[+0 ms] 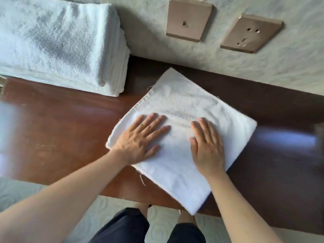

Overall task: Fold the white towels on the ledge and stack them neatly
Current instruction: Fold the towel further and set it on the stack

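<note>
Folded white towel (182, 130) at the tabletop's (57, 130) centre, we press it flat, left hand (140, 140) and right hand (207, 146) apart, fingers straight, towel stack (57, 44) at ten o'clock, no readable writing.

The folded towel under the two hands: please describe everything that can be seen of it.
The folded towel is white terry cloth, folded to a flat, roughly square shape with a stitched hem along its left edge and loose threads at some corners. It lies turned at an angle on the brown wooden ledge, its near corner hanging past the front edge. The left hand and right hand press flat on it, fingers straight. It lies apart from the towel stack.
</note>
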